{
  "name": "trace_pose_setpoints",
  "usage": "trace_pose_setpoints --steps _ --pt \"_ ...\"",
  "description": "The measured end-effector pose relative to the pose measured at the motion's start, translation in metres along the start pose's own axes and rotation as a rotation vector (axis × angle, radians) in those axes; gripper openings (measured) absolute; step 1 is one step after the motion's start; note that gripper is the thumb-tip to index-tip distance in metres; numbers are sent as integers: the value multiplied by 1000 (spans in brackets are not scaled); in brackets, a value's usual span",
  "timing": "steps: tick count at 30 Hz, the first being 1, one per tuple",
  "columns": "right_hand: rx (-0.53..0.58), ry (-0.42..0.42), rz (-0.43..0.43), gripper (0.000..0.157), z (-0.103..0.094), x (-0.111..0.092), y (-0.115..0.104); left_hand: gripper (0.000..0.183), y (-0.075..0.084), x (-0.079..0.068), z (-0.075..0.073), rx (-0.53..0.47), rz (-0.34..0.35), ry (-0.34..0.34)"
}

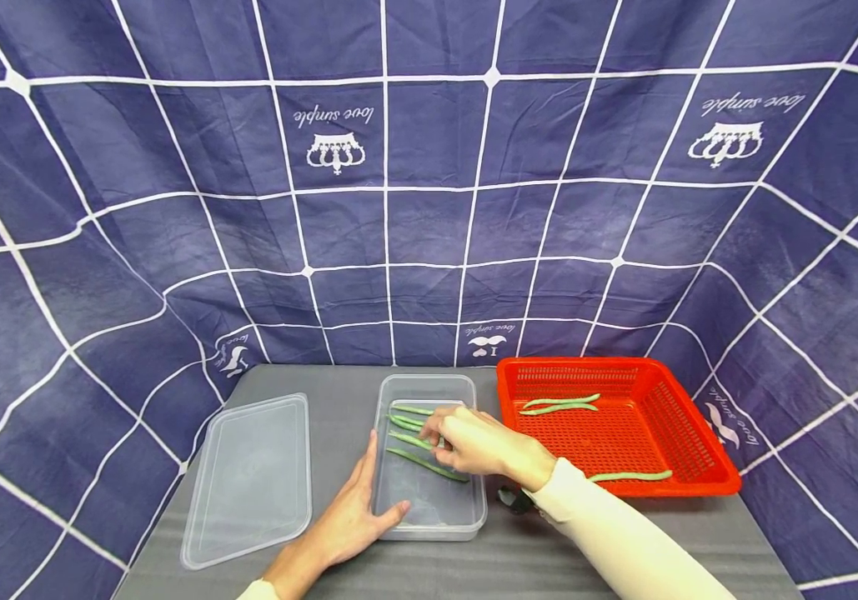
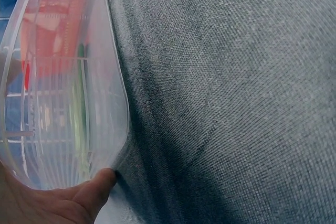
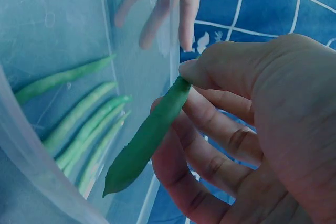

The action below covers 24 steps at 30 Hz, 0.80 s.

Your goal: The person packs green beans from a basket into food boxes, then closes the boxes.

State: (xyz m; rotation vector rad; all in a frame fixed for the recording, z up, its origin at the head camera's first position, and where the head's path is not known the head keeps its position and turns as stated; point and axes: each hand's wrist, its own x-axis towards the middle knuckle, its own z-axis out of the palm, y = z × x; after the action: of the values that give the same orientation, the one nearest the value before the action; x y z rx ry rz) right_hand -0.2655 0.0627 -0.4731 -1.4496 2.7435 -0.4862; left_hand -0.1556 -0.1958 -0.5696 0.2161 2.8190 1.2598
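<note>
My right hand (image 1: 466, 442) is over the clear plastic container (image 1: 430, 533). In the right wrist view, its thumb and fingers pinch a green bean (image 3: 149, 137) near one end, and the other end points down and away. Several green beans (image 1: 429, 465) lie roughly side by side on the container's floor; the hand hides part of them in the head view. Against the container's left side rests my left hand (image 1: 353, 512), its fingers extended along the wall and its thumb by the near left corner.
To the right, a red perforated basket (image 1: 619, 364) holds a pair of green beans (image 1: 559, 408) towards the back and another bean (image 1: 631, 476) near its front wall. A translucent lid (image 1: 252, 479) lies flat on the grey cloth (image 1: 346, 400) to the left. Blue checked fabric (image 1: 429, 225) hangs around.
</note>
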Motion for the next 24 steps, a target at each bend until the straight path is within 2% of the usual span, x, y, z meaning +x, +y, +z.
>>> trace_pose_setpoints --steps 11,24 --pt "-15 9 -46 24 12 6 -1 130 2 0 0 7 -3 6" --pt "-28 -13 -11 26 15 7 -3 129 1 -1 -1 -9 -2 3"
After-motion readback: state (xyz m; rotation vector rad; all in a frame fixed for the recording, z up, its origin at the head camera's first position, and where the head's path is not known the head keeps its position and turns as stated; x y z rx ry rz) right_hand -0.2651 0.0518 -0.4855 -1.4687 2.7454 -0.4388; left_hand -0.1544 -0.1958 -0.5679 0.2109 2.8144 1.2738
